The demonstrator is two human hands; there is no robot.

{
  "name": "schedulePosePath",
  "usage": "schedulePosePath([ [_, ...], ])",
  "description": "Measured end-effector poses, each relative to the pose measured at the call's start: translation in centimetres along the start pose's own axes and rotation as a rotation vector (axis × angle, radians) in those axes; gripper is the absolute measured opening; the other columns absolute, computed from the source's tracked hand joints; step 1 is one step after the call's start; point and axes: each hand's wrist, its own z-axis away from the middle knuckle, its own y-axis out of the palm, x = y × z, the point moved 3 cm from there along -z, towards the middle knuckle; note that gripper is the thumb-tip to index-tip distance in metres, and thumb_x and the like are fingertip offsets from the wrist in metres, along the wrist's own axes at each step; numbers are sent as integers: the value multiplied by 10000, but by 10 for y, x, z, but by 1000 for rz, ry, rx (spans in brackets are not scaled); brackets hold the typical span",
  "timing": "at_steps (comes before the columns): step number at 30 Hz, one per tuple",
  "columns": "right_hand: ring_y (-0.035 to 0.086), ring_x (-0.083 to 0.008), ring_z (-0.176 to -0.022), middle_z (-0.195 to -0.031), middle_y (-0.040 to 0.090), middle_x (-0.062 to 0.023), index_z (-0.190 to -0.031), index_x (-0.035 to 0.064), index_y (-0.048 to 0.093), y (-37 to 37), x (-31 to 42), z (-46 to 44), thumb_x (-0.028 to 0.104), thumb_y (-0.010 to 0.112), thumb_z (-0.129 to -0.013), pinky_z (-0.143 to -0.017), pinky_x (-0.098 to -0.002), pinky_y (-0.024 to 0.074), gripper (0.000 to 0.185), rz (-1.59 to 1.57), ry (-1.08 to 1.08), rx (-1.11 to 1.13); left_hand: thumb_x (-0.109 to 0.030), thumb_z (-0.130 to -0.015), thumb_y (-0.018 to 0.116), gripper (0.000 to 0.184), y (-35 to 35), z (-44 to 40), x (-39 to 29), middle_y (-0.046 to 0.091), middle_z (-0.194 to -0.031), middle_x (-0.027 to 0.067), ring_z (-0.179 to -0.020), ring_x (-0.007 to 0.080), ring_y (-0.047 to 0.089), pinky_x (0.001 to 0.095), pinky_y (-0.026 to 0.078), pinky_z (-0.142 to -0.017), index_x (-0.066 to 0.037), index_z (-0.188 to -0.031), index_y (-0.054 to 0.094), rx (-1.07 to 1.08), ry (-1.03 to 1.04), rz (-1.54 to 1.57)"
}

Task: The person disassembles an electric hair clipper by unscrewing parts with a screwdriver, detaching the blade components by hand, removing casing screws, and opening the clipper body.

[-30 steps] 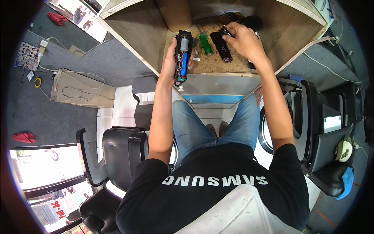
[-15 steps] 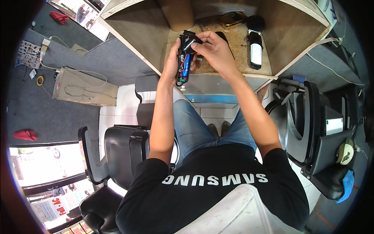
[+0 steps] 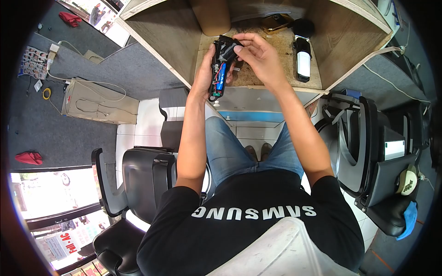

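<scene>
My left hand [image 3: 205,73] is wrapped around an opened black hair clipper [image 3: 213,87], held upright over the front of the wooden shelf. Inside its housing a blue battery [image 3: 221,76] and thin red wires are exposed. At the clipper's upper end, my right hand [image 3: 260,57] pinches a dark grey cylindrical part [image 3: 227,51] between thumb and fingers. That part sits tilted against the housing; whether it is attached cannot be made out. A small pale piece [image 3: 237,69] shows beside the left fingertips.
A black-and-white hair clipper [image 3: 302,62] lies at the right of the wooden shelf [image 3: 285,76]. Behind it are a gold-coloured clipper [image 3: 276,22] and a round black object [image 3: 303,27]. A brown cylinder [image 3: 211,18] stands at the back left. Black chairs [image 3: 142,172] flank me.
My right hand has shifted slightly right and its fingers have turned around the grey cylindrical part, which has tilted a little. The left hand keeps its hold on the clipper.
</scene>
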Motion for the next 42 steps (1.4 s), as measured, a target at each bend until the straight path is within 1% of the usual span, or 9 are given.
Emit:
schedulePosePath([
  [2, 643, -89, -1010, -1147, 706, -38, -1318, 33, 652, -4, 3, -4, 88, 691, -1012, -887, -268, 517, 314, 10, 10, 11, -647, -1068, 407, 679, 0, 0, 0, 630, -719, 65, -551, 127, 570, 278, 487, -496, -22, -986, 659, -19, -12, -2],
  [5, 645, -90, -1000, -1171, 710, -46, -1332, 42, 654, -5, 2, -11, 85, 678, -1019, -856, -279, 530, 317, 199, 24, 34, -601, -1089, 390, 631, 0, 1, -1, 628, -751, 81, -568, 130, 570, 277, 481, -500, -19, -1052, 632, 17, -14, 1],
  [8, 688, -141, -878, -1081, 723, -72, -1269, 61, 695, -2, 0, -11, 95, 698, -988, -792, -296, 561, 283, 264, 21, -15, -576, -1099, 385, 605, -1, 0, 0, 627, -767, 89, -575, 134, 570, 276, 478, -500, -18, -1089, 619, 22, -25, 5],
  [11, 692, -183, -856, -1117, 686, -96, -1267, 62, 703, 10, 12, -1, 119, 702, -986, -792, -332, 569, 287, 597, -268, -122, -576, -1096, 391, 603, -5, -1, 2, 629, -771, 90, -575, 135, 574, 275, 480, -498, -18, -1095, 620, 22, -26, 21],
  [14, 689, -214, -843, -1161, 649, -109, -1253, 35, 705, 8, -3, 0, 143, 729, -967, -783, -356, 571, 307, 660, -298, -77, -580, -1091, 403, 601, -4, -1, 2, 633, -759, 87, -573, 139, 585, 276, 483, -496, -22, -1091, 629, 5, -17, 33],
  [21, 690, -262, -962, -1204, 650, -107, -1250, 3, 695, 15, 12, 8, 226, 800, -907, -844, -378, 560, 422, 678, -347, -21, -639, -1059, 441, 630, -7, -1, 2, 618, -699, 70, -529, 159, 595, 290, 512, -476, -50, -969, 645, -85, -25, -18],
  [29, 671, -337, -1068, -1199, 658, -105, -1234, 7, 691, 20, 9, 6, 244, 806, -884, -908, -414, 547, 438, 851, -529, -41, -646, -1049, 464, 620, -6, -1, 3, 615, -686, 71, -525, 165, 598, 301, 512, -472, -55, -985, 639, -110, -14, -41],
  [38, 670, -266, -1086, -1251, 606, -86, -1273, 61, 691, 13, 14, 7, 179, 779, -919, -895, -382, 555, 384, 709, -366, -34, -579, -1075, 468, 566, -6, 3, 4, 628, -724, 76, -554, 150, 598, 288, 513, -493, -38, -1083, 633, -58, -24, 9],
  [42, 681, -197, -1007, -1234, 612, -90, -1278, 40, 682, 16, 10, 9, 146, 768, -932, -781, -326, 582, 372, 458, -232, -136, -470, -1084, 523, 467, 6, 10, -4, 640, -756, 81, -560, 145, 597, 287, 529, -504, -15, -1109, 625, -48, 85, -161],
])
